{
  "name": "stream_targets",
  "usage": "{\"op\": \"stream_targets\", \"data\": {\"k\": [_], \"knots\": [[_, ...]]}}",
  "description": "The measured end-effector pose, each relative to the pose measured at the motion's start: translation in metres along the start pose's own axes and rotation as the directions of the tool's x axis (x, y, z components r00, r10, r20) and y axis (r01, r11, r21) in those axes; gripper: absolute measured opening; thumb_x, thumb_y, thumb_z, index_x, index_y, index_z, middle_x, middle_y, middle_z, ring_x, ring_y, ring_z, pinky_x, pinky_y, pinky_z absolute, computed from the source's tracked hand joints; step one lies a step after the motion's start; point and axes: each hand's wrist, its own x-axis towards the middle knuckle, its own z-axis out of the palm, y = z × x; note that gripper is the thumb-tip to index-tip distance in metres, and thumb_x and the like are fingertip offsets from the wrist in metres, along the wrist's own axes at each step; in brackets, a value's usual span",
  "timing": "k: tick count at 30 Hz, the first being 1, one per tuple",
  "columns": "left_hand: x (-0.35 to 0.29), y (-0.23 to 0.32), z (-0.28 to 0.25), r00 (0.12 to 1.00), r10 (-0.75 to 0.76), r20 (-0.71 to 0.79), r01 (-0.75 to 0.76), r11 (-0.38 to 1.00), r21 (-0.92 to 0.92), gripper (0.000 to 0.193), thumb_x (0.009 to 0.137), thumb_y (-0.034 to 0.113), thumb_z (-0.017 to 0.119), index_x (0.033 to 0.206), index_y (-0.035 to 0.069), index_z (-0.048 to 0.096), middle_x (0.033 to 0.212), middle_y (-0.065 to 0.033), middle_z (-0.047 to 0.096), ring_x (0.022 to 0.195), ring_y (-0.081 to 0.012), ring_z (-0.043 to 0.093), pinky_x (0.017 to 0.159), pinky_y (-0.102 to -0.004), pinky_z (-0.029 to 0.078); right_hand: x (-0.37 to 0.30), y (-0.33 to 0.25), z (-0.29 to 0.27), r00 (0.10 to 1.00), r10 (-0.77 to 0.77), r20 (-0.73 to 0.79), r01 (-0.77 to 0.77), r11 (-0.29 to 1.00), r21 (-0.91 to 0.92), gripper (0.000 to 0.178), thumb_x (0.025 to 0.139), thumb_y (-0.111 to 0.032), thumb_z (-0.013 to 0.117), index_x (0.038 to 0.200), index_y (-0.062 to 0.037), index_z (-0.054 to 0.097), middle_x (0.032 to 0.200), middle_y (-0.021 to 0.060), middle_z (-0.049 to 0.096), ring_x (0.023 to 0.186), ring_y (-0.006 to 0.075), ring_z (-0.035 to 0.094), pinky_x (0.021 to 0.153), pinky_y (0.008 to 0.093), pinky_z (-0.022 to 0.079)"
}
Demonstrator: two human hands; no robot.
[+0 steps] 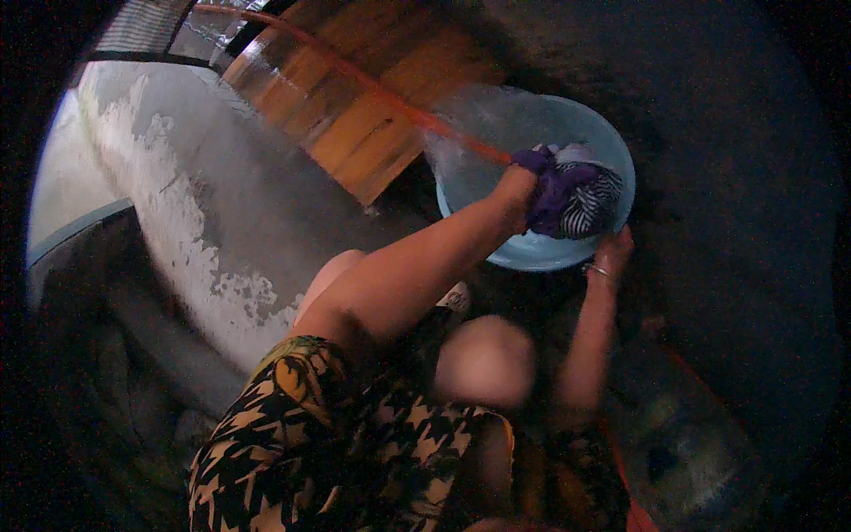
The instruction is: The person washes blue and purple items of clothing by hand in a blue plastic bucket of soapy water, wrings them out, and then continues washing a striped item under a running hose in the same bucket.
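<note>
A bundle of purple and striped cloth (581, 199) sits at the 4 o'clock side inside a light blue basin (474, 182). The left hand (525, 189) is at the bundle's 9 o'clock edge, its fingers hidden by purple fabric, so its grip cannot be told. The right hand (614, 248) touches the basin's rim at 5 o'clock; whether it clasps cannot be told. An orange hose (368, 82) runs from 10 o'clock toward the left wrist, across an orange-brown board (355, 137).
</note>
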Motion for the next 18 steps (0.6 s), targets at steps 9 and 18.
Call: {"op": "stream_targets", "data": {"k": [9, 18], "knots": [[0.01, 0.009, -0.014, 0.986, 0.161, -0.051, -0.16, 0.987, 0.023, 0.035, 0.085, 0.032, 0.038, 0.105, 0.006, 0.049, 0.096, -0.0108, 0.056, 0.082, -0.0222, 0.056, 0.072, -0.0346, 0.048, -0.001, -0.052, 0.007, 0.968, -0.228, 0.104, 0.247, 0.936, -0.251, 0.032, 0.074, -0.021, 0.057, 0.097, 0.0005, 0.054, 0.089, 0.0191, 0.059, 0.079, 0.029, 0.057, 0.069, 0.035, 0.042], [-0.013, 0.028, 0.021, 0.968, 0.171, -0.184, -0.089, 0.919, 0.384, 0.036, 0.083, 0.034, 0.041, 0.106, 0.008, 0.05, 0.088, -0.01, 0.058, 0.072, -0.022, 0.057, 0.059, -0.0345, 0.049, -0.018, -0.07, 0.008, 0.904, -0.418, 0.094, 0.366, 0.638, -0.678, 0.03, 0.067, -0.018, 0.061, 0.091, -0.0022, 0.056, 0.077, 0.022, 0.057, 0.07, 0.0384, 0.056, 0.058, 0.0405, 0.044]]}}
